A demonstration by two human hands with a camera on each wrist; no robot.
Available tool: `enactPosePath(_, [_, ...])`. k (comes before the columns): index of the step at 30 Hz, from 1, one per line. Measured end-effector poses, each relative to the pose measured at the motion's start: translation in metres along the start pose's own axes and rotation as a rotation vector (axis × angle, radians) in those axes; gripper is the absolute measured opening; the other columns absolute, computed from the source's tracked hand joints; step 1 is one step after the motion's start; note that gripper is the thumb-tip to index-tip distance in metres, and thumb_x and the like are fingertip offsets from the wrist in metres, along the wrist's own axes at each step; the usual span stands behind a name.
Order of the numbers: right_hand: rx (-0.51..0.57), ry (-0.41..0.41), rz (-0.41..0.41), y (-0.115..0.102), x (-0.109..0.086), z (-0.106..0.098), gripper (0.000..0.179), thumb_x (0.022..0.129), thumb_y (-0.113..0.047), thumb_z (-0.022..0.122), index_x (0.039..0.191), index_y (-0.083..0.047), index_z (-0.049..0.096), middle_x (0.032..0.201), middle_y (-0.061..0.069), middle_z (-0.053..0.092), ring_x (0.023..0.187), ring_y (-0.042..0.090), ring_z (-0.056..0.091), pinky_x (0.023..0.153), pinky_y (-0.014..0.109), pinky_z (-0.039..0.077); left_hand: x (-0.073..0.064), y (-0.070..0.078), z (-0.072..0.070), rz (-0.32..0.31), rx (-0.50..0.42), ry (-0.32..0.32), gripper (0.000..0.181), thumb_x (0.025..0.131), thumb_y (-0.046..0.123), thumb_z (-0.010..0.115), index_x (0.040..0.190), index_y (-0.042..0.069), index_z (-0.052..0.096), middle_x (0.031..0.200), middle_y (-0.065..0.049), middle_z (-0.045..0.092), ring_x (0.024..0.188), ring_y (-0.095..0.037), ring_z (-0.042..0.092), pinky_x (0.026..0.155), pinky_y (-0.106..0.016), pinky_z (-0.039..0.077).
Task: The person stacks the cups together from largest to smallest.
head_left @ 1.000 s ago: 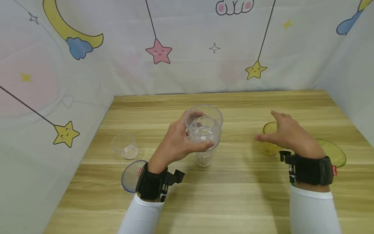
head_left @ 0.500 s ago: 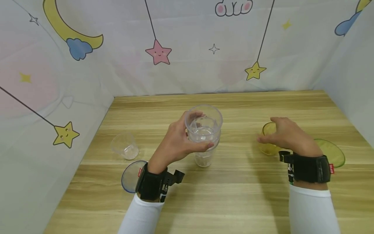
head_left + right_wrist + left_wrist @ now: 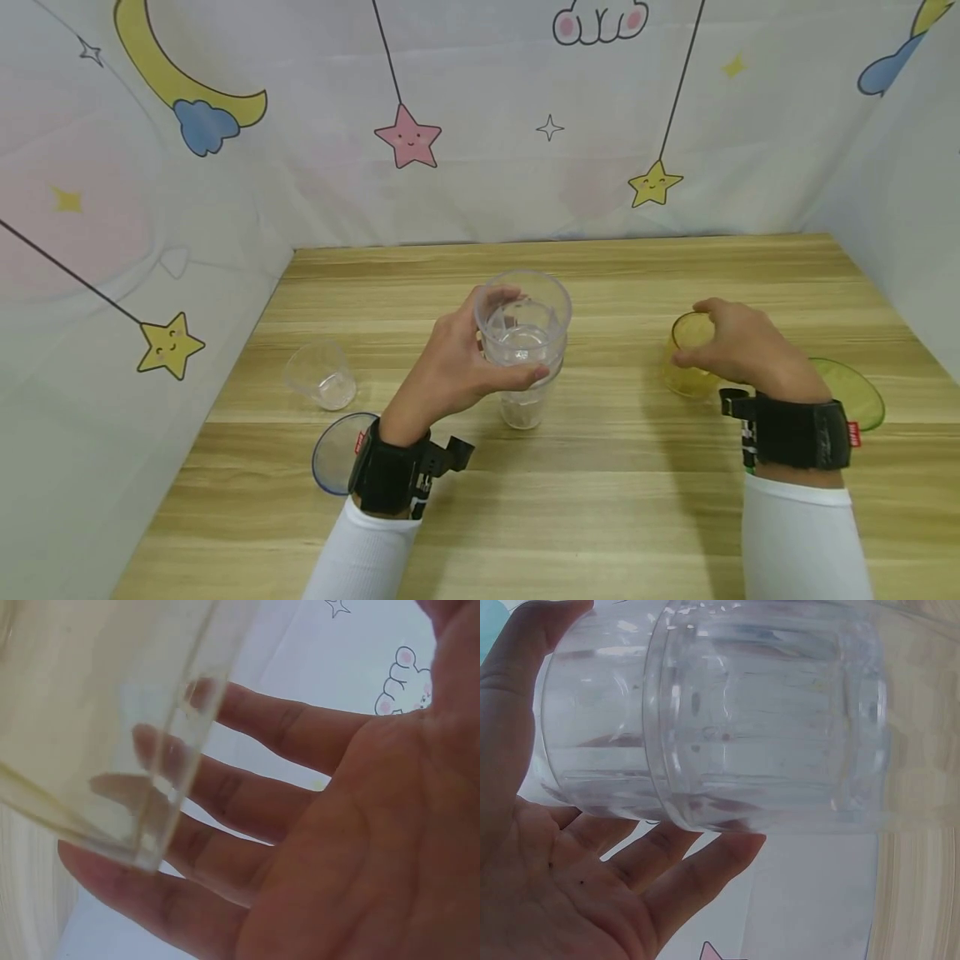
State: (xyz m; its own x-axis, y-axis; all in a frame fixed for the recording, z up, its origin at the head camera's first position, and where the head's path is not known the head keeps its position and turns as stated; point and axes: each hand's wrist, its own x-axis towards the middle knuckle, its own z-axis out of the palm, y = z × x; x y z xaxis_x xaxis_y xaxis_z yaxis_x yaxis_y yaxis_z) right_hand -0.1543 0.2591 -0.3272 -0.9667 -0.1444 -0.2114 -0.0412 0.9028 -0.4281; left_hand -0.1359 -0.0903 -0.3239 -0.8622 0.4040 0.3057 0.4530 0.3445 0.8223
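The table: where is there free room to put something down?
Free: the front middle of the table, between the sleeves; the gap between the clear cup stack and the yellow cup; the strip along the back edge. Crowded: left, around the lone clear cup and blue-rimmed item; right, around the right hand and green item.

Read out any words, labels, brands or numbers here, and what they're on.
No text is readable.
Left red tag, on the left wrist strap: too small and blurred.
Right red tag, on the right wrist strap: white marks, too small.
Stacked clear cups, yellow cup: no lettering visible.
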Motion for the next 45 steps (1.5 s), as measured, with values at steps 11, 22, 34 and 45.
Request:
enactPosePath(11, [0.038,0.102,-0.002,-0.005,-0.005,-0.003,0.088,0.086,-0.045,0.074,0.146,0.009,0.04,0.137,0.038,0.048,0.119,0.052,0.05,0.09,0.064,0.044,0.0,0.002,-0.001,-0.003,0.009,-0.002,0.077,0.072,0.027,0.092,0.137,0.017,0.051,0.134,0.003,0.059,0.102,-0.015,0.064,0.081,-0.035,0.056])
enactPosePath(22, [0.043,0.241,-0.02,-0.013,-0.007,-0.003,0.078,0.087,-0.048,0.068,0.147,-0.001,0.048,0.133,0.031,0.055,0.108,0.041,0.057,0.074,0.052,0.048,-0.001,0.001,0.0,-0.001,0.017,0.004,0.078,0.072,0.029,0.092,0.138,0.018,0.051,0.132,0.007,0.059,0.103,-0.015,0.064,0.082,-0.036,0.056])
enactPosePath(34, [0.082,0.41,-0.081,-0.025,-0.012,-0.002,0.066,0.087,-0.044,0.066,0.141,-0.006,0.058,0.132,0.022,0.061,0.111,0.041,0.06,0.079,0.058,0.048,-0.001,0.001,0.0,-0.005,0.008,0.002,0.078,0.072,0.027,0.092,0.137,0.018,0.051,0.131,0.005,0.06,0.102,-0.015,0.065,0.081,-0.036,0.056])
enactPosePath(45, [0.132,0.51,-0.116,-0.04,-0.019,-0.001,0.064,0.087,-0.043,0.068,0.139,-0.006,0.06,0.132,0.024,0.059,0.108,0.041,0.059,0.078,0.059,0.046,-0.001,0.002,0.0,-0.006,0.007,-0.002,0.078,0.072,0.027,0.092,0.138,0.017,0.051,0.132,0.006,0.059,0.103,-0.015,0.064,0.081,-0.036,0.056])
